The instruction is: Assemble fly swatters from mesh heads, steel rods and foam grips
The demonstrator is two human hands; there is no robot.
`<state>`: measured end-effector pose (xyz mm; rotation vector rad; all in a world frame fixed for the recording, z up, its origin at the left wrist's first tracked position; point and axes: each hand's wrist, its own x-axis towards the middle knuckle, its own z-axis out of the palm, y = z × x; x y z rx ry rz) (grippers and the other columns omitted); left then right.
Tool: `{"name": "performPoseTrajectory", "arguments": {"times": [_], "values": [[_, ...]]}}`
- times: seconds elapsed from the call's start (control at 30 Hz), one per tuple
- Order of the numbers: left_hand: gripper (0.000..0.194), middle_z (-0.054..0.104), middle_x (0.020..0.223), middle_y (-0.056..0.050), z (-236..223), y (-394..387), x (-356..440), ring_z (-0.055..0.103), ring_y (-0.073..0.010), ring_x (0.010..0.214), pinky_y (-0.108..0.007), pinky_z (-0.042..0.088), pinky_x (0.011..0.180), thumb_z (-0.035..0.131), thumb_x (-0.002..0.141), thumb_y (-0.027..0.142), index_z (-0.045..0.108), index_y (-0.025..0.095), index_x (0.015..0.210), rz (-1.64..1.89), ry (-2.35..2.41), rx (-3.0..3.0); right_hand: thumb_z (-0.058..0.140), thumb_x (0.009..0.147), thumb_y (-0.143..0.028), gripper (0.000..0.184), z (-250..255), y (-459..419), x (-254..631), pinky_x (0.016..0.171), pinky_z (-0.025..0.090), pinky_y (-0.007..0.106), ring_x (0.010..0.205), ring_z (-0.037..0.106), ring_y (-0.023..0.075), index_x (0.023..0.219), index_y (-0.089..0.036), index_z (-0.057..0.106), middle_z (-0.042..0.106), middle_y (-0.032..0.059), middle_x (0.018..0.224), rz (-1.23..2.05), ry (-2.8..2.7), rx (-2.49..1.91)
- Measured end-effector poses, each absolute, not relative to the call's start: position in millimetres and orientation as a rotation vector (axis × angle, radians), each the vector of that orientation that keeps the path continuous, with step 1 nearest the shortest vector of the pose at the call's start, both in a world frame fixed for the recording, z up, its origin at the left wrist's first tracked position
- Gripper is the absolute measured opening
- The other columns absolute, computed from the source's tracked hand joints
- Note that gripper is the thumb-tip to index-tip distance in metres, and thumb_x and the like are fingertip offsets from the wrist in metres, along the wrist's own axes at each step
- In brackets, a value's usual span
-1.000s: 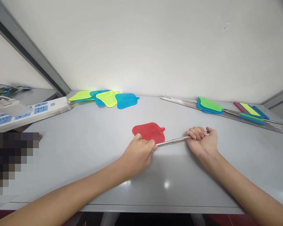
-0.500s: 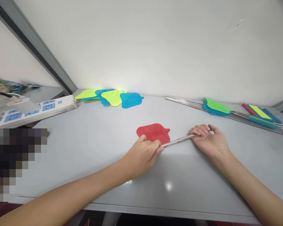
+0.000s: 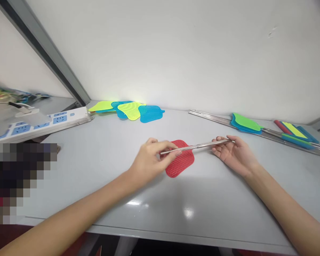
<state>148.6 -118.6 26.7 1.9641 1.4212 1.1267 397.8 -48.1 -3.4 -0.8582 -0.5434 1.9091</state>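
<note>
holding a thin metal rod (image 3: 197, 145) above the table (image 3: 96, 192), the left hand (image 3: 148, 165) is pinching one end between thumb and fingers (image 3: 173, 151), while the right hand (image 3: 236, 156) is grasping the other end lightly. a red swatter head (image 3: 180, 163) is lying on the table just under the rod, and blue and green swatter heads (image 3: 129, 111) are lying farther back.

Workroom, apparently a small assembly bench, is showing these signs: grey table (image 3: 96, 177) standing against white wall (image 3: 176, 53), plastic fly-swatter heads (image 3: 130, 111) lying in loose piles, stainless steel rods (image 3: 216, 117) lying bundled, power strip (image 3: 61, 119) sitting alongside.
</note>
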Motion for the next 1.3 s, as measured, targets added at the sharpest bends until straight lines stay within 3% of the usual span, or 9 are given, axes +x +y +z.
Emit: {"name": "performPoseTrajectory", "arguments": {"times": [0.13, 0.27, 0.4, 0.5, 0.67, 0.73, 0.83, 0.97, 1.3], "values": [[0.010, 0.053, 0.057, 0.002, 41.4, -111.6, 133.4, 0.045, -0.0096, 0.050, -0.023, 0.037, 0.051, 0.060, 0.070, 0.031, 0.061, 0.021, 0.068, 1.508, 1.210, 1.484, 0.050, 0.076, -0.023, 0.010, -1.7, -57.3, 390.4, 0.048, 0.039, 0.018, 0.053, 0.042, 0.0071, 0.077, -0.015, 0.054, 0.039, -0.0024, 0.057, 2.052, -0.778, -0.900], [0.023, 0.049, 0.062, 0.001, 47.4, -100.9, 124.8, 0.045, -0.0078, 0.052, -0.021, 0.039, 0.053, 0.053, 0.075, 0.038, 0.058, 0.018, 0.064, 1.738, 1.012, 1.017, 0.050, 0.079, -0.029, 0.016, 2.6, -80.7, 371.0, 0.045, 0.032, 0.016, 0.053, 0.041, 0.0059, 0.080, -0.014, 0.055, 0.040, -0.0019, 0.058, 2.357, -0.987, -0.846], [0.029, 0.048, 0.066, -0.001, 44.3, -91.9, 121.5, 0.049, -0.0097, 0.059, -0.023, 0.043, 0.058, 0.040, 0.083, 0.036, 0.052, 0.015, 0.066, 1.620, 0.852, 0.623, 0.047, 0.080, -0.033, 0.026, 3.8, -106.6, 351.3, 0.046, 0.033, 0.019, 0.054, 0.045, 0.0077, 0.094, -0.012, 0.053, 0.041, -0.0011, 0.060, 2.634, -1.129, -0.674], [0.031, 0.041, 0.059, 0.001, 42.0, -89.6, 120.4, 0.042, -0.0073, 0.049, -0.021, 0.040, 0.051, 0.027, 0.088, 0.026, 0.046, 0.014, 0.066, 1.475, 0.714, 0.431, 0.046, 0.081, -0.029, 0.019, 1.5, -119.5, 341.0, 0.054, 0.037, 0.023, 0.057, 0.049, 0.0099, 0.084, -0.011, 0.051, 0.043, -0.0004, 0.061, 2.829, -1.081, -0.585], [0.026, 0.024, 0.050, 0.005, 41.1, -93.2, 123.0, 0.028, -0.0059, 0.038, -0.018, 0.029, 0.037, 0.029, 0.087, 0.021, 0.041, 0.016, 0.064, 1.405, 0.657, 0.403, 0.047, 0.078, -0.019, 0.007, -2.1, -133.0, 325.2, 0.058, 0.039, 0.025, 0.059, 0.050, 0.0104, 0.080, -0.012, 0.047, 0.046, 0.0003, 0.064, 2.993, -0.923, -0.533], [0.026, 0.022, 0.050, 0.006, 39.5, -95.8, 127.5, 0.024, -0.0051, 0.037, -0.017, 0.026, 0.035, 0.031, 0.087, 0.020, 0.039, 0.016, 0.063, 1.399, 0.644, 0.417, 0.045, 0.079, -0.021, 0.008, -4.2, -140.9, 316.4, 0.050, 0.035, 0.021, 0.046, 0.040, 0.0056, 0.076, -0.014, 0.046, 0.037, -0.0046, 0.054, 3.081, -0.793, -0.534], [0.025, 0.017, 0.051, 0.007, 34.3, -99.3, 137.6, 0.019, -0.0035, 0.036, -0.014, 0.022, 0.033, 0.035, 0.086, 0.021, 0.038, 0.015, 0.062, 1.385, 0.659, 0.413, 0.035, 0.083, -0.036, 0.034, -10.1, -156.8, 301.4, 0.036, 0.021, 0.017, 0.036, 0.027, 0.0047, 0.056, -0.016, 0.036, 0.027, -0.0063, 0.041, 3.202, -0.736, -0.438], [0.025, 0.015, 0.052, 0.008, 26.6, -101.3, 148.7, 0.016, -0.0026, 0.036, -0.013, 0.020, 0.032, 0.037, 0.085, 0.021, 0.037, 0.015, 0.060, 1.303, 0.703, 0.362, 0.041, 0.078, -0.032, 0.041, -18.1, -176.5, 285.4, 0.030, 0.008, 0.019, 0.029, 0.016, 0.0037, 0.044, -0.018, 0.023, 0.014, -0.0078, 0.035, 3.072, -0.696, -0.439], [0.030, 0.013, 0.053, 0.008, 11.4, -108.0, 159.4, 0.015, -0.0027, 0.037, -0.012, 0.022, 0.032, 0.037, 0.086, 0.030, 0.035, 0.015, 0.059, 1.334, 0.688, 0.357, 0.039, 0.072, -0.035, 0.039, -22.0, -181.6, 284.1, 0.025, 0.007, 0.020, 0.026, 0.016, 0.0045, 0.040, -0.019, 0.026, 0.019, -0.0063, 0.030, 3.133, -0.684, -0.480]]}}
